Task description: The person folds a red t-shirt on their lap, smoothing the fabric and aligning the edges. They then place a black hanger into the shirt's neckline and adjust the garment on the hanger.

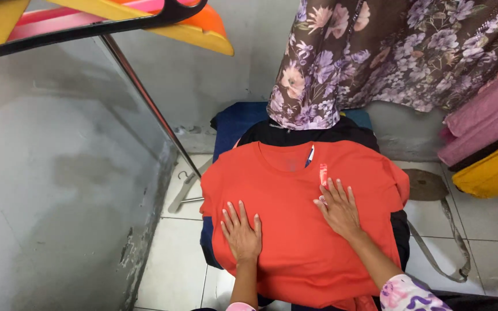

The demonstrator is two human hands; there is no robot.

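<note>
Both hands lie flat and unclenched, I note: left hand (241, 233) and right hand (338, 208) press the orange T-shirt (295, 230) atop the dark garment stack (402, 230). Uneven pressure could wrinkle it.

1. The orange-red T-shirt (301, 230) is soft, matt knit cloth, smooth under both flat hands.
2. The floral garment (376, 52) is thin printed cloth.
3. The hangers (145, 17) look like glossy plastic.
4. The rail (151, 106) is shiny metal.
5. The floor (174, 265) is glazed pale tile.
</note>
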